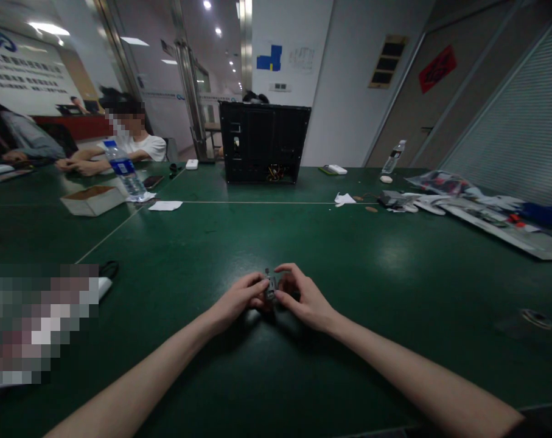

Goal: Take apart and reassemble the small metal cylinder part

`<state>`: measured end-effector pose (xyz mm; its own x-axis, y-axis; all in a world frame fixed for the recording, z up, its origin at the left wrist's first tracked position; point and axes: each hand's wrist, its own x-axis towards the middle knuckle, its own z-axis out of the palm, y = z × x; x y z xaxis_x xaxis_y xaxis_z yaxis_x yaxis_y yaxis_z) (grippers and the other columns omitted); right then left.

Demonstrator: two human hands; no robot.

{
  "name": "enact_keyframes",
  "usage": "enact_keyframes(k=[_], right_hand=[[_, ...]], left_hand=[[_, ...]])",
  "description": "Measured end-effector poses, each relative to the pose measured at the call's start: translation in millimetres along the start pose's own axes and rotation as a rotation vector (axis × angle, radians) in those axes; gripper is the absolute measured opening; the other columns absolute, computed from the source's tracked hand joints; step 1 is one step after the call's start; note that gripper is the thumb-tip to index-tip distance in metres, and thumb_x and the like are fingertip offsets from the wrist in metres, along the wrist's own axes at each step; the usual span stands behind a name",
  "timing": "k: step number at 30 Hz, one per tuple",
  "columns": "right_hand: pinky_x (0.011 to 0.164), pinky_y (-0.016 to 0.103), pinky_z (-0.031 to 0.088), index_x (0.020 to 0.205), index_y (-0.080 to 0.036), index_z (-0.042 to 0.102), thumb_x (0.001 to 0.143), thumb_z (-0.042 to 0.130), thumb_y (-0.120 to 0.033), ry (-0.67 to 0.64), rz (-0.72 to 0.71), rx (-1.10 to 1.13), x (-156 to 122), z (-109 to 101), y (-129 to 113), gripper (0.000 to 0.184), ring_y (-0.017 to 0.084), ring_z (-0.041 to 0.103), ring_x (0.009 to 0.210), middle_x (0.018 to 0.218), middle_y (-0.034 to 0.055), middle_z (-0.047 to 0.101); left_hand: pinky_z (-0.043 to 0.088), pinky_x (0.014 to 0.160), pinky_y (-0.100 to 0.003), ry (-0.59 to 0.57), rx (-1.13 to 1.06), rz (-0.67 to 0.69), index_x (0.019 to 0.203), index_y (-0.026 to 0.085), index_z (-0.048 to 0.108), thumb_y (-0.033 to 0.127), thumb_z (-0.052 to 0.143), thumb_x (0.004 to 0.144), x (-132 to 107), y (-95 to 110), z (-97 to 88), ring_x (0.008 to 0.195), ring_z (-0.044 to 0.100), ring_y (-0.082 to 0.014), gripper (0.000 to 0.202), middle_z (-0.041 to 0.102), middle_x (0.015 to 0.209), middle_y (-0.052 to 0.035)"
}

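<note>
A small grey part (271, 288), apparently metal or plastic with cut-outs, is held just above the green table (202, 240). What kind of part it is, I cannot make out. My left hand (244, 296) is closed on its left side, thumb on top. From the right, my right hand (307, 299) meets it with the thumb at the lower edge and the index finger arched above. Its other fingers curl behind, partly hidden. A small dark stub sticks up from the top of the part.
A black computer case (266, 137) stands at the back. Toward the left are a water bottle (126, 173), an open box (93, 201) and a seated person (132, 137). A tray of loose items (499, 222) and another bottle (394, 157) are at the right. A roll of tape (535, 319) lies nearer.
</note>
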<state>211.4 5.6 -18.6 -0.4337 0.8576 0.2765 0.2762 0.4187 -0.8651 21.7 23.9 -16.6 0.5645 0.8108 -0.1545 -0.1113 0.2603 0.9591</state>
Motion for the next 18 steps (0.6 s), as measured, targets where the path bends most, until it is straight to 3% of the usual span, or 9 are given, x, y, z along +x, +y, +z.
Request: enact_keyframes(k=[6,18], right_hand=[[0.061,0.023,0.042,0.091,-0.019,0.05,0.087,0.052,-0.024,0.061,-0.073,-0.146,-0.2,-0.3,-2.2,0.008,0.012,0.052,0.066,0.076,0.0006,0.056],[0.066,0.025,0.042,0.088,-0.019,0.053,0.088,0.049,-0.02,0.077,-0.14,-0.236,0.1,2.1,2.2,0.004,0.013,0.052,0.07,0.079,0.0023,0.057]], left_hand=[[0.05,0.064,-0.024,0.011,0.007,0.027,0.092,0.011,0.055,0.038,0.059,0.085,1.7,-3.2,-1.2,0.068,0.06,-0.0128,0.028,0.059,0.077,-0.0037],[0.05,0.065,-0.024,0.014,0.019,0.023,0.091,0.012,0.054,0.04,0.06,0.084,2.0,-2.7,-1.3,0.068,0.061,-0.0134,0.029,0.059,0.078,-0.0041]])
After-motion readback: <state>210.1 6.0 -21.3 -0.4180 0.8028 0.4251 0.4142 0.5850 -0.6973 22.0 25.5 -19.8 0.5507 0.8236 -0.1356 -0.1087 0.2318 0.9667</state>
